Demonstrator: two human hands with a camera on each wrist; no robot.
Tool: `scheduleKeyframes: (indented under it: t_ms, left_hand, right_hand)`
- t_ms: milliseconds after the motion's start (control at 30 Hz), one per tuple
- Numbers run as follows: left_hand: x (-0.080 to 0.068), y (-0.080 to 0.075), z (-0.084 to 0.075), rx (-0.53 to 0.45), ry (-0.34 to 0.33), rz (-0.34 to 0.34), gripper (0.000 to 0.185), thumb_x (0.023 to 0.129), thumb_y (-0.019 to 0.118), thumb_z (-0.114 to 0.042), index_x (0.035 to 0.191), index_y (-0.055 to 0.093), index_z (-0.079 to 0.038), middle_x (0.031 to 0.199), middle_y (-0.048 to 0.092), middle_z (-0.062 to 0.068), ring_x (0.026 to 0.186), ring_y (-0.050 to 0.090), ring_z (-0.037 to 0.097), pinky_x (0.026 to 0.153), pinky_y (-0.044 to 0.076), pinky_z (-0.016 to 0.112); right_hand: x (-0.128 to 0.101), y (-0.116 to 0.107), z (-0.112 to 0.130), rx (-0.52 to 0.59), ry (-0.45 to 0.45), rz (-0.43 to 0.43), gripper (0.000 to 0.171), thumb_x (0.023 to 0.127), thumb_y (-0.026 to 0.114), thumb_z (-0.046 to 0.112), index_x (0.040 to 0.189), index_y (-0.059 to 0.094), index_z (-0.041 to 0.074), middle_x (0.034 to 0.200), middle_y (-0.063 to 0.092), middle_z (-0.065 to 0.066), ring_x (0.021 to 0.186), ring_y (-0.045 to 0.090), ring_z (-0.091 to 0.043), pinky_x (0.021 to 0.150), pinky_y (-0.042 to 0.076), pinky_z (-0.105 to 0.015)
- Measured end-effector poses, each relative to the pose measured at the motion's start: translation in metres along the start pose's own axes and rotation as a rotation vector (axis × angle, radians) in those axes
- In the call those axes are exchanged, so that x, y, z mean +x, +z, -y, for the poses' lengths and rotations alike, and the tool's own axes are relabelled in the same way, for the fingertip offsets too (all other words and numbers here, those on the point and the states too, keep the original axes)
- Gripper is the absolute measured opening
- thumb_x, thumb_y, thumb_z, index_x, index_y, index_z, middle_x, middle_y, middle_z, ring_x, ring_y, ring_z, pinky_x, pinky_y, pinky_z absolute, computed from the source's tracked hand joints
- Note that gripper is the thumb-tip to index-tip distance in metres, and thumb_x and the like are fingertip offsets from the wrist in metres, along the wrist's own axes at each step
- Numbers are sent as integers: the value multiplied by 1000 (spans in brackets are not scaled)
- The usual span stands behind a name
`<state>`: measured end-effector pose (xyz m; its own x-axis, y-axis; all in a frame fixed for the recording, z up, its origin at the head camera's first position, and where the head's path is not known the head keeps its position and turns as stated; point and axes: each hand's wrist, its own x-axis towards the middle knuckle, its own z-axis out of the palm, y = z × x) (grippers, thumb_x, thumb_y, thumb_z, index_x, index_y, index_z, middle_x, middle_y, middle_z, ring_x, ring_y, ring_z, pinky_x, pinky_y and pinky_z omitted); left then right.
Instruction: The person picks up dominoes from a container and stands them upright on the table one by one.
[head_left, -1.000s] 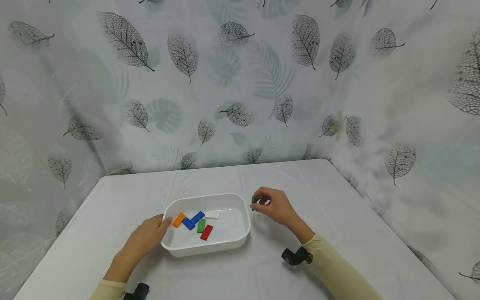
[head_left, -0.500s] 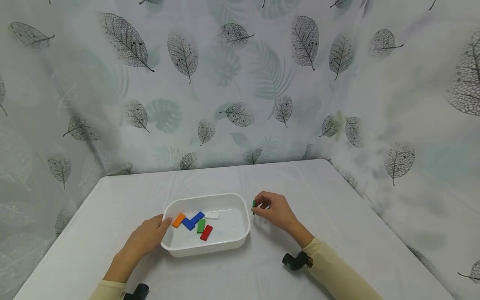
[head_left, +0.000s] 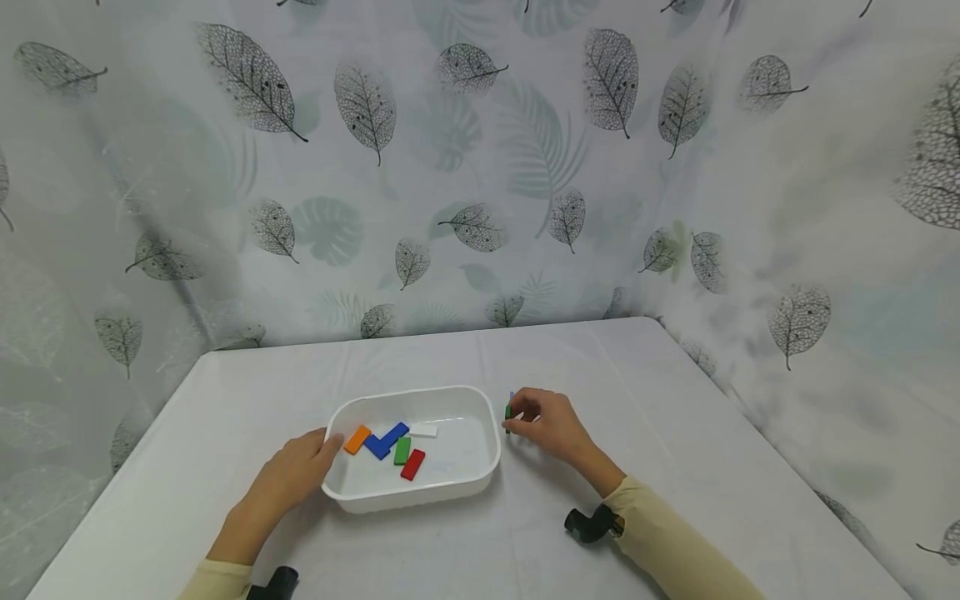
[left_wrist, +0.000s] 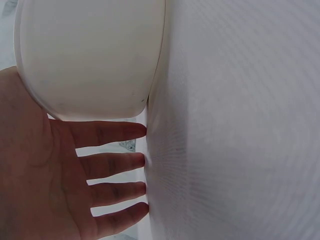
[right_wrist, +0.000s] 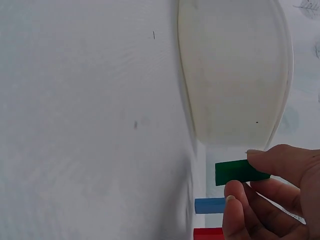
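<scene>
My left hand (head_left: 288, 477) holds the left end of a white plastic tray (head_left: 412, 497), thumb over the rim. In the left wrist view its other fingers (left_wrist: 112, 165) extend down straight, tips at the table; the thumb is hidden. Just right of the tray, my right hand (head_left: 546, 422) pinches an upright green domino block (right_wrist: 237, 172) between thumb and fingers. Its lower end appears slightly above the table in the right wrist view. Beyond it a blue domino block (right_wrist: 209, 205) and a red domino block (right_wrist: 207, 234) stand on end, partly hidden by the fingers.
Inside the tray lie several flat domino blocks: an orange one (head_left: 357, 439), blue ones (head_left: 393, 434), a white one (head_left: 423, 431), a green one (head_left: 402, 452) and a red one (head_left: 413, 465). A white cloth covers the table (head_left: 600, 375). Leaf-print curtains (head_left: 480, 167) surround it.
My right hand has lowered and come slightly nearer with the green domino block, and a sliver of blue now shows behind it. The left hand and tray have stayed put.
</scene>
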<state>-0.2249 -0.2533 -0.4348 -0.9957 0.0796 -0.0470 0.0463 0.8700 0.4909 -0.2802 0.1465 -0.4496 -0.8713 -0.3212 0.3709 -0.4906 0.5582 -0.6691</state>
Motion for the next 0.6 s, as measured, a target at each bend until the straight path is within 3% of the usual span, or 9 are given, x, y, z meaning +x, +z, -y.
scheduleKeyframes:
  t_ms: [600]
  left_hand:
    - [-1,-2,-2,-4,-16,11,65,112,39,-42,147,48,12,139,57,32,122,57,50,98,44,70]
  right_hand:
    - [-3,3,-1,31,112,50,18,86,86,10,99,75,10,90,72,6,76,66,-10,61,53,-28]
